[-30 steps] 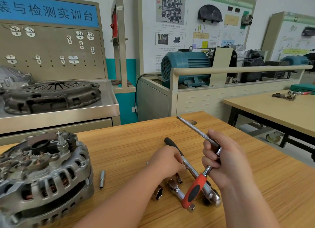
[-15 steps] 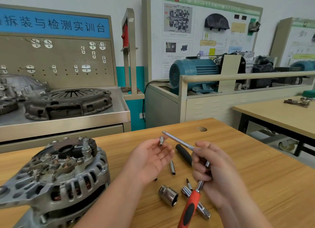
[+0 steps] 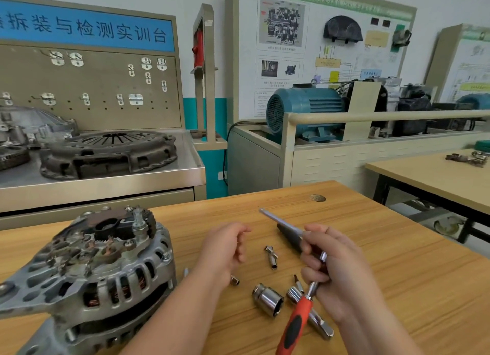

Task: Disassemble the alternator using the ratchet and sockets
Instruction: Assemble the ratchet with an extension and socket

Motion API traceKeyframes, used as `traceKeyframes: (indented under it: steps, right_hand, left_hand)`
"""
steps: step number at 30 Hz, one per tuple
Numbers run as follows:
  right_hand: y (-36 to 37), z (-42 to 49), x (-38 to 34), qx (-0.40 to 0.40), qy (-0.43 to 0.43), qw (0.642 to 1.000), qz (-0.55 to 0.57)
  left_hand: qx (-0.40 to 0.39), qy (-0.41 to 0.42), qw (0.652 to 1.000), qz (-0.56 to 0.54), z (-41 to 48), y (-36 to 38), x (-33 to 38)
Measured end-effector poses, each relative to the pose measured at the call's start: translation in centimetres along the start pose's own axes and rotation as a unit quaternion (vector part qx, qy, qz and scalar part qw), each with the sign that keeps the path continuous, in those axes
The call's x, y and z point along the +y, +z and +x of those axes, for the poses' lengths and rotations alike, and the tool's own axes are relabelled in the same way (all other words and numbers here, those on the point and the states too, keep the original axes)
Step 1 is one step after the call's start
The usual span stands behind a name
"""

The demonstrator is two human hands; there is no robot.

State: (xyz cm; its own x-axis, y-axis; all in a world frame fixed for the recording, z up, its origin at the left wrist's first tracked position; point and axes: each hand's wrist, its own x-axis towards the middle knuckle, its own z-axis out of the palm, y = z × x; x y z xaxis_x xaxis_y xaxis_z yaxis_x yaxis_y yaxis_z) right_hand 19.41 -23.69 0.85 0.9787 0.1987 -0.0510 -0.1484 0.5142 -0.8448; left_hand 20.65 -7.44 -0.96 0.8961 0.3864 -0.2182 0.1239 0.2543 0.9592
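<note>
Alternator (image 3: pixel 87 269) at the surface's (image 3: pixel 403 264) near left corner seems mostly assembled. Fingers of the right hand (image 3: pixel 342 275) grip the ratchet (image 3: pixel 297 320); those of the left hand (image 3: pixel 225 248) curl, holding what I cannot tell.

Your wood-grain table (image 3: pixel 397 275) carries the alternator (image 3: pixel 87 275) at its left end. Right of it, chrome pieces lie close together: a tiny socket (image 3: pixel 234 281), a large socket (image 3: pixel 267 299) on its side, a slim long socket (image 3: pixel 271 256), a thin bit (image 3: pixel 298 285) and a chrome bar (image 3: pixel 318 320). Behind them lies a black-handled tool (image 3: pixel 289 238). Farther back, a round cap (image 3: pixel 317 197) sits in the tabletop.
</note>
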Motion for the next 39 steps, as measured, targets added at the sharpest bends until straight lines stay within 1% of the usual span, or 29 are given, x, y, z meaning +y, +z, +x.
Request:
traceKeyframes:
  steps: [2,4,7,9,11,12,16,17,18,19,21,22,23,24,25,26,28,29,31,35,37,39]
  right_hand:
    - [-0.7,0.1,-1.2,0.012,-0.026,0.999,0.021]
    - [-1.3,0.2,-2.0,0.023,-0.044,0.998,0.036]
    - [-1.8,0.4,-2.3,0.039,-0.043,0.997,0.047]
    - [-1.9,0.5,-2.1,0.044,-0.033,0.997,0.048]
    - [-1.8,0.6,-1.9,0.042,-0.026,0.998,0.043]
    - [-1.7,0.6,-1.8,0.041,-0.025,0.998,0.041]
    - [-1.4,0.5,-1.3,0.032,-0.023,0.999,0.030]
    - [-1.3,0.4,-1.3,0.030,-0.022,0.999,0.025]
    - [-1.3,0.4,-1.3,0.027,-0.022,0.999,0.021]
    - [-1.3,0.4,-1.2,0.026,-0.021,0.999,0.016]
    - [-1.2,0.3,-1.3,0.022,-0.021,1.000,-0.003]
    - [-1.2,0.3,-1.3,0.019,-0.019,1.000,-0.016]
    - [-1.1,0.2,-1.3,0.015,-0.016,0.999,-0.030]
    - [-1.0,0.2,-1.2,0.012,-0.012,0.999,-0.040]
    - [-0.9,0.1,-1.2,0.008,-0.008,0.999,-0.048]
    - [-0.8,0.0,-1.1,0.004,-0.003,0.999,-0.053]
    - [-0.6,-0.1,-0.9,-0.005,0.004,0.998,-0.061]
    - [-0.6,-0.1,-0.9,-0.009,0.006,0.998,-0.065]
    - [-0.5,-0.2,-0.8,-0.021,0.008,0.997,-0.075]
    - [-0.4,-0.3,-0.7,-0.038,0.009,0.995,-0.091]
    - [-0.5,-0.2,-0.6,-0.039,0.010,0.995,-0.096]
    - [-0.6,-0.1,-0.6,-0.033,0.013,0.995,-0.096]
  left_hand:
    - [0.021,0.063,0.991,0.117,0.5,-0.6,0.1]
    - [0.008,0.101,0.967,0.233,0.6,-0.7,-0.1]
    - [-0.025,0.124,0.897,0.423,0.7,-0.5,-1.6]
    - [-0.055,0.125,0.854,0.502,0.9,-0.5,-2.8]
    - [-0.055,0.142,0.814,0.560,0.8,-0.4,-3.4]
    - [-0.046,0.151,0.807,0.569,0.9,-0.4,-3.6]
    - [-0.015,0.163,0.802,0.575,0.8,-0.4,-3.9]
    - [-0.010,0.164,0.803,0.572,0.8,-0.3,-3.8]
    - [-0.008,0.167,0.815,0.555,0.7,-0.3,-3.7]
    - [-0.009,0.171,0.839,0.517,0.6,-0.3,-3.5]
    - [-0.017,0.165,0.906,0.388,0.3,-0.4,-2.8]
    - [-0.020,0.150,0.940,0.306,0.1,-0.4,-2.3]
    - [-0.028,0.129,0.969,0.209,-0.1,-0.5,-1.7]
    - [-0.044,0.106,0.987,0.109,-0.3,-0.5,-1.2]
    - [-0.066,0.086,0.994,0.020,-0.4,-0.5,-0.8]
    - [-0.087,0.070,0.992,-0.053,-0.5,-0.5,-0.5]
    - [-0.114,0.053,0.980,-0.157,-0.6,-0.5,-0.2]
    - [-0.119,0.051,0.974,-0.187,-0.6,-0.5,-0.1]
    - [-0.120,0.051,0.969,-0.210,-0.5,-0.6,0.0]
    - [-0.098,0.071,0.974,-0.189,-0.5,-0.7,0.0]
    - [-0.080,0.096,0.981,-0.148,-0.6,-0.7,0.1]
    - [-0.056,0.135,0.987,-0.068,-0.7,-0.7,0.3]
